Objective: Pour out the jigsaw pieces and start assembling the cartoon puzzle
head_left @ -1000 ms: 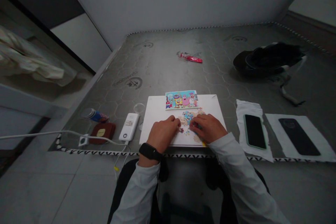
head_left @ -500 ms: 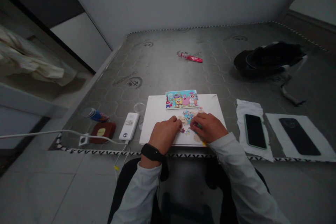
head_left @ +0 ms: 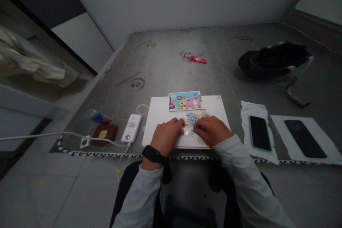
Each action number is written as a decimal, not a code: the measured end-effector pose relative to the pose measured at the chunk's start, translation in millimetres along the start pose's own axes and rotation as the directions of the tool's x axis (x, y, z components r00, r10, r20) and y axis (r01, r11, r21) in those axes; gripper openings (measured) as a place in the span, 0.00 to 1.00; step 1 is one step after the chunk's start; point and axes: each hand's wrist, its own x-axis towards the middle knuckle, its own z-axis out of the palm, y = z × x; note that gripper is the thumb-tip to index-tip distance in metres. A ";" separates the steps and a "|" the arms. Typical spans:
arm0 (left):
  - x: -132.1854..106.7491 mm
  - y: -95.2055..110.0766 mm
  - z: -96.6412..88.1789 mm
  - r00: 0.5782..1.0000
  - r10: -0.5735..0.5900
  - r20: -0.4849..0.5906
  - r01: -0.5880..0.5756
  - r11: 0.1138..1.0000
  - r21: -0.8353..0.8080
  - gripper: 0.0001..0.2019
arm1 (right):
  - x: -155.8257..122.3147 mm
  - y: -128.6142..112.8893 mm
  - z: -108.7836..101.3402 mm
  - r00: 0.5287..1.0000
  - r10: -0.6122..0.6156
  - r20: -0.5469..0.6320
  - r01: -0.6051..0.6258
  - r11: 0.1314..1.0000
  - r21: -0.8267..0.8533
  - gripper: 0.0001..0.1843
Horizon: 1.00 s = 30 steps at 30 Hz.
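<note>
A loose pile of small jigsaw puzzle pieces (head_left: 191,117), some blue and some tan side up, lies on a white board (head_left: 157,114). Left of the pile, my left hand (head_left: 168,133) is closed, thumb and fingertips pinching a pale puzzle piece (head_left: 186,132). From the right, my right hand (head_left: 213,129) reaches into the pile with bent fingers pressed together; whatever they hold is hidden. A colourful cartoon picture card (head_left: 185,102) rests at the board's far edge, beyond both hands.
Left of the board lie a white power bank (head_left: 131,128) with a cable, a brown case (head_left: 104,134) and a small jar (head_left: 97,116). A green-edged phone (head_left: 259,133) and a dark phone (head_left: 304,139) rest on tissues at right. Farther back are a red wrapper (head_left: 195,58) and a black cap (head_left: 267,60).
A reddish piece showed at my left fingertips before; a pale piece side shows there now. My left hand has shifted very slightly, while my right hand stays almost in place.
</note>
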 end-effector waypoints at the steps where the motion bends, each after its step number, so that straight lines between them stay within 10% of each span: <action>1: 0.1 -0.3 -0.4 1.000 0.003 -0.003 -0.003 1.000 -0.007 0.10 | 0.0 -0.1 -0.2 1.000 0.001 0.014 -0.001 1.000 -0.005 0.02; 18: -2.1 -15.8 -8.5 0.987 0.155 0.035 -0.154 0.988 -0.027 0.09 | -1.9 4.7 -1.3 1.000 -0.005 0.000 0.005 0.999 -0.053 0.05; 30: 8.7 -8.9 10.7 0.984 -0.079 -0.163 0.072 0.996 -0.052 0.12 | 1.9 -13.3 11.4 0.989 0.030 -0.147 -0.047 0.992 -0.116 0.13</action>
